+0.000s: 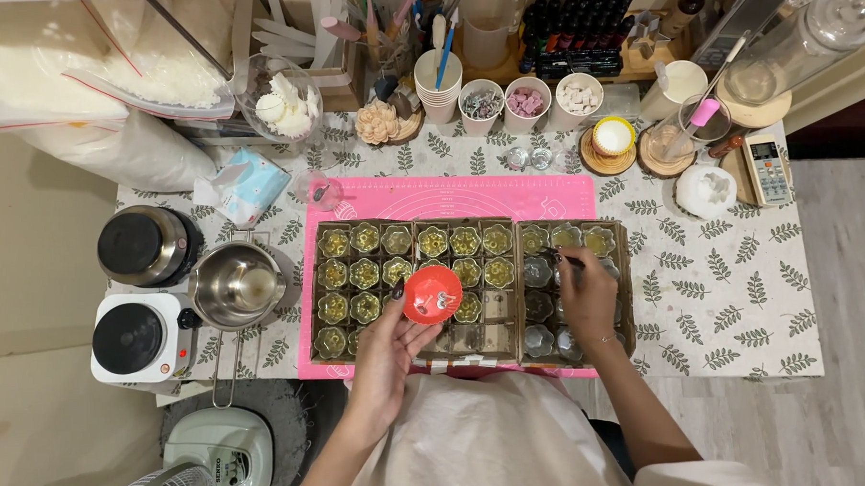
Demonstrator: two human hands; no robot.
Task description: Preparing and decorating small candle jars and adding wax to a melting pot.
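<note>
A table (727, 311) covered with a leaf-patterned cloth is seen from above, and on it a bright pink mat (453, 198) is spread under two cardboard trays. The larger left tray (416, 222) is divided into compartments filled with small flower-shaped glass cups of yellow-green wax; the smaller right tray (624, 269) just beside it is filled partly with such cups at its far row and with clear empty ones nearer the person. To the left of the mat a steel pot (237, 286) is set, with a white hot plate (140, 338) beside it and a dark round cooker (147, 246) behind that. Along the far edge, paper cups (525, 104) of small pieces are lined up near a white cup of tools (438, 85). A small red bowl (433, 295) is held over the near part of the left tray in the left hand (387, 358), whose fingers are curled up around its lower rim; small pale pieces can be made out inside it. The right hand (589, 301) is lowered over the right tray with its fingers pinched on a thin tool (564, 258), the tip pointed toward the far cups; what the tip touches cannot be told.
</note>
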